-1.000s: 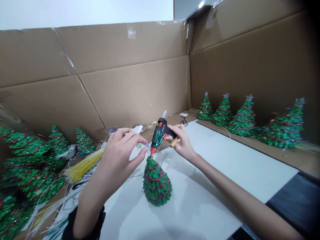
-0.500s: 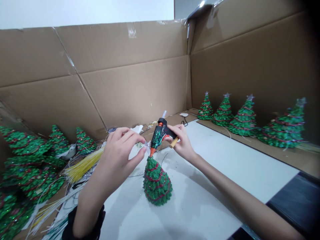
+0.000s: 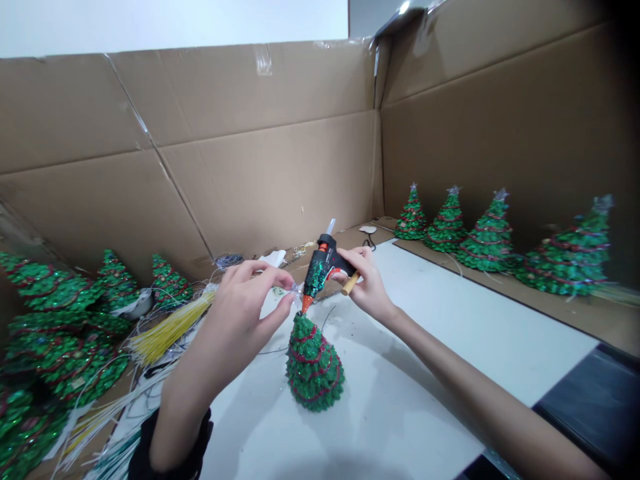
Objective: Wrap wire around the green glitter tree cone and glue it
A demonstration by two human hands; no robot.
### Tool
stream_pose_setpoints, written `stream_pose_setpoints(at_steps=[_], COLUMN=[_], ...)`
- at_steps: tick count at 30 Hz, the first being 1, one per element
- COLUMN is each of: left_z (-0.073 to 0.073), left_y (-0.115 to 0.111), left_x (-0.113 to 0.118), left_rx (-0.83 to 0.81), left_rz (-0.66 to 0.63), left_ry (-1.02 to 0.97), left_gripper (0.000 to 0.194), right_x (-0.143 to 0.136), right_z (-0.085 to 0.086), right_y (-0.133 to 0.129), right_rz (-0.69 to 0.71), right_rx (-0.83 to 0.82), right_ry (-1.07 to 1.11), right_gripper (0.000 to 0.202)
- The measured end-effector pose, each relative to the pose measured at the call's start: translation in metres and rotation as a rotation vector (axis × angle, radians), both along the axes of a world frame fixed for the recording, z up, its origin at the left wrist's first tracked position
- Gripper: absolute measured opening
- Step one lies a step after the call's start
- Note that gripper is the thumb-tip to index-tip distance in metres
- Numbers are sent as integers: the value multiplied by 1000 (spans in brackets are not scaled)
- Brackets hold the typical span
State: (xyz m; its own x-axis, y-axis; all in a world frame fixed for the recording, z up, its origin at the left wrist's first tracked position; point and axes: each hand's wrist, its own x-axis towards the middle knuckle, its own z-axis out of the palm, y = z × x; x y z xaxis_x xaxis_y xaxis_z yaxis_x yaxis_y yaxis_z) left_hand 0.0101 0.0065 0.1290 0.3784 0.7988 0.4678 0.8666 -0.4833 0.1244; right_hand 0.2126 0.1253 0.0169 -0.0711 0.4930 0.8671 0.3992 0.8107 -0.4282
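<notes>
Cardboard walls [image 3: 260,180] closing in behind and to the right of both hands. White tabletop [image 3: 440,347] beneath them. Heap of green glitter trees [image 3: 55,333] far left of the left hand, row of finished star-topped trees [image 3: 490,230] well right of the right hand. Yellow strand bundle [image 3: 165,333] just left of the left forearm.

Between the hands, upright on the table: small glitter tree [image 3: 314,363], tip bare, right under the nozzle.

Right hand [image 3: 367,283] wrapped around a glue gun [image 3: 320,270], a wooden stick [image 3: 349,285] tucked in the same grip; orange nozzle angled down, touching or nearly touching the treetop. Left hand [image 3: 247,300] pinched narrow, thumb and forefinger closed on a tiny silvery topper [image 3: 297,291] just beside the nozzle.

Likely risks: fingertips very near the hot tip, so a burn on any slip. Too long a squeeze, and glue running down over the glitter. Tree unbraced, hence prone to tipping under a sideways push. Topper set crooked if pressed before the gun clears. Glue threads trailing across the table.
</notes>
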Motion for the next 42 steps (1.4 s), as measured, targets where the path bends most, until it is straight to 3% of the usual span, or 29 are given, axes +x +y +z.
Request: stream_pose_setpoints(at_steps=[8, 11, 14, 19, 22, 26, 31, 33, 37, 42], left_z=[0, 1, 2, 2, 2, 2, 4, 3, 3, 5], left_y=[0, 0, 0, 2, 3, 4, 4, 4, 5, 4], left_x=[-1, 0, 1, 2, 1, 2, 3, 3, 3, 5], left_rx=[-72, -63, -50, -46, -36, 7, 33, 41, 37, -12], left_rz=[-51, -46, -39, -37, -39, -77, -66, -61, -75, -98], left_ry=[-27, -23, -14, 17, 41, 60, 104, 117, 121, 131], left_gripper=[13, 12, 10, 10, 10, 10, 10, 9, 10, 15], right_x=[9, 18, 27, 45, 56, 65, 63, 58, 37, 5], right_z=[5, 0, -12, -48, -69, -82, -81, -78, -69, -51], right_y=[0, 12, 30, 58, 67, 72, 73, 72, 65, 36], right_rz=[-68, -165, -368, -690, -788, -836, -871, -837, -564, -221], right_rx=[2, 18, -73, -581, -766, -789, -693, -554, -330, -412], right_ry=[-47, -49, -22, -326, -430, -435, -409, -360, -266, -51], right_gripper=[39, 40, 44, 34, 32, 33, 38, 39, 34, 33])
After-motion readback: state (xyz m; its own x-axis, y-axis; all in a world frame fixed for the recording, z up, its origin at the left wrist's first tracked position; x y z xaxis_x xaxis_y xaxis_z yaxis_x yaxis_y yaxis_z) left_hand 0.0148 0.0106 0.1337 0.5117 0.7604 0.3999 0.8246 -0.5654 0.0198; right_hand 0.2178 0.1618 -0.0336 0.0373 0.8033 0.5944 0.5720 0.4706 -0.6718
